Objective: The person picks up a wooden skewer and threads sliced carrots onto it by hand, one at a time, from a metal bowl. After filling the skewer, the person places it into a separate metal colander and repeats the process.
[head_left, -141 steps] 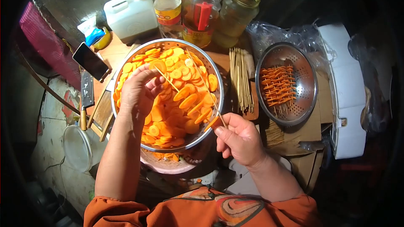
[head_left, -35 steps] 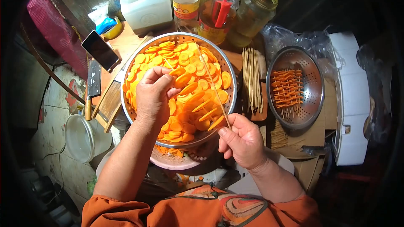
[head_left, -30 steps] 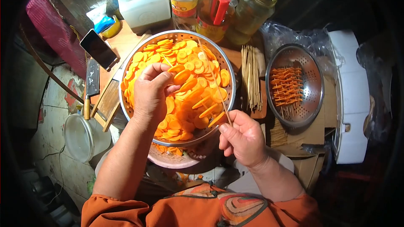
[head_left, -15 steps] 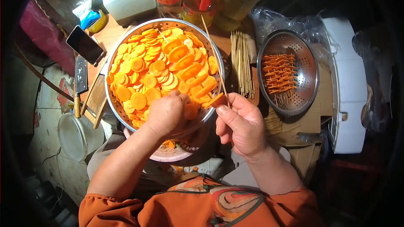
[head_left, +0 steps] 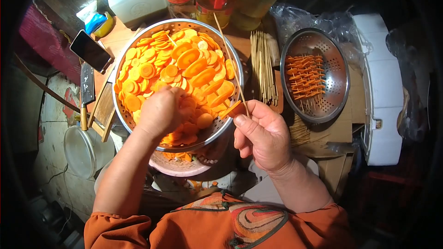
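Note:
A large perforated metal colander (head_left: 121, 103) holds a heap of orange carrot slices (head_left: 146, 70). Over the heap's middle, my left hand (head_left: 161, 110) has its fingers curled down among the slices; what its fingertips hold, if anything, is hidden. At the colander's right rim, my right hand (head_left: 260, 131) pinches a long bare wooden skewer (head_left: 232, 60) that points up and away. The same hand holds the near end of a second skewer threaded with several spaced carrot slices (head_left: 203, 77), which runs up and left over the heap.
Right of the colander lies a bundle of bare skewers (head_left: 264, 69). An oval metal strainer (head_left: 339, 90) holds threaded carrot skewers (head_left: 305, 77). A white foam box (head_left: 384, 92) stands far right. Jug (head_left: 137, 0), jars, phone (head_left: 91, 50) and cleaver (head_left: 87, 83) lie behind and left.
My left hand has moved left and slightly up, from near the colander's front right to the middle of the heap. My right hand has barely moved and still holds the skewers.

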Available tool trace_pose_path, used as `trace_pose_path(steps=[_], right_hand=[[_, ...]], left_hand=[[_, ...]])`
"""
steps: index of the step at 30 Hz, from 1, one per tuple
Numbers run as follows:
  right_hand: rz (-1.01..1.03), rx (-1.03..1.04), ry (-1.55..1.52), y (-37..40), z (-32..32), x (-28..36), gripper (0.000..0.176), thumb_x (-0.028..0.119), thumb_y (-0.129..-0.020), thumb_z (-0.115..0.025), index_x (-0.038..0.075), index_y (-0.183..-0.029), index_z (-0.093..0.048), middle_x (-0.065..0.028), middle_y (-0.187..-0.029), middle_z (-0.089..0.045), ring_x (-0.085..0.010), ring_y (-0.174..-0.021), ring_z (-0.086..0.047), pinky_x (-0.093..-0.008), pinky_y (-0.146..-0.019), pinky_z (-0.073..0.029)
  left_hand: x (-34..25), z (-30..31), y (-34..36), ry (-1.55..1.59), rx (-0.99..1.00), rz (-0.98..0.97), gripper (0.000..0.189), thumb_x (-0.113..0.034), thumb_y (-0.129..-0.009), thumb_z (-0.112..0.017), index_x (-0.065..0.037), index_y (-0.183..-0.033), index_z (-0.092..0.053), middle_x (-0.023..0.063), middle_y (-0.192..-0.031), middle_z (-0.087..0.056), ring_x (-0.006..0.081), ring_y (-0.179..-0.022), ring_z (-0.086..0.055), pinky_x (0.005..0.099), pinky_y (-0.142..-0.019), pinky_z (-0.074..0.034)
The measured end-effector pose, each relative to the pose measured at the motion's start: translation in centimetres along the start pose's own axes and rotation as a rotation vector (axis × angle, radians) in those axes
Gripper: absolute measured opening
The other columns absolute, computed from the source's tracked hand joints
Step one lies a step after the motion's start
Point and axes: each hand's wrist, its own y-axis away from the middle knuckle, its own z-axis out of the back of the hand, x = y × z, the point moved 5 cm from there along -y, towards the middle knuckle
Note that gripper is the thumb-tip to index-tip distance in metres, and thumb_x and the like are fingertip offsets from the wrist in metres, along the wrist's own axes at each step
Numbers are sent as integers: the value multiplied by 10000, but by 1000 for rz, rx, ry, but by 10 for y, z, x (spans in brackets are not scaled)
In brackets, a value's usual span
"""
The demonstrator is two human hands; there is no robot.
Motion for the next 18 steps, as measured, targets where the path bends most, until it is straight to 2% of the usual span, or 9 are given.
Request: trace_pose_path(steps=[1,4,6,8,9,12,14,16,18], right_hand=[[-5,7,0,0,-1,0,184,165,-917,-499,2,-991,-538,5,-605,-548,-11,-457,-447,-136,-418,-362],[2,16,17,-1,-2,-2,179,168,-916,-502,3,-977,-536,6,-605,-547,-11,-458,-448,-136,-418,-361],[0,18,25,-1,-3,-2,177,169,-915,-503,4,-970,-535,5,-607,-545,-12,-462,-450,-137,-418,-362],[-3,20,32,0,-4,-3,174,170,-915,-505,5,-962,-534,5,-609,-544,-13,-465,-452,-138,-418,-363],[0,15,32,0,-5,-3,173,168,-914,-512,10,-981,-531,-3,-606,-543,-23,-452,-444,-138,-404,-354],[3,12,33,0,-6,-3,175,168,-912,-519,15,-999,-527,-10,-604,-543,-32,-439,-437,-138,-391,-346],[1,17,34,0,-8,-2,176,169,-912,-520,16,-998,-527,-10,-605,-544,-32,-440,-437,-138,-392,-347],[-23,25,25,1,-9,-2,197,162,-905,-524,-4,-1011,-533,0,-628,-549,-20,-497,-472,-149,-422,-375],[-25,27,25,0,-10,-3,205,162,-905,-525,-7,-1021,-532,1,-628,-549,-20,-498,-472,-150,-423,-376]], left_hand=[[-5,-3,2,-54,25,28,343,-311,-669,-734,-30,-814,-600,136,-837,-581,314,-785,-608,398,-677,-493],[-4,-14,6,-155,78,-26,323,-297,-670,-728,-39,-807,-588,142,-866,-570,315,-803,-606,400,-671,-494],[-3,-11,7,-134,14,-78,284,-242,-671,-730,-31,-803,-592,129,-808,-589,278,-745,-614,376,-647,-491],[1,-6,6,241,222,109,144,-157,-721,-645,-44,-802,-609,149,-809,-635,306,-754,-633,374,-692,-502],[4,-5,4,240,221,110,144,-157,-721,-645,-44,-802,-609,149,-809,-635,306,-754,-633,374,-692,-502],[24,5,0,352,93,180,106,-112,-744,-604,-29,-802,-634,166,-746,-639,298,-725,-632,359,-683,-496],[37,11,-1,451,-28,230,165,-91,-760,-582,-41,-898,-658,177,-775,-638,298,-741,-635,361,-690,-498],[37,20,1,346,-84,212,211,-84,-771,-560,-48,-949,-667,185,-804,-643,303,-756,-638,357,-702,-500],[40,29,1,148,-300,100,183,-64,-786,-568,-14,-939,-658,113,-770,-650,185,-695,-628,287,-648,-490]])
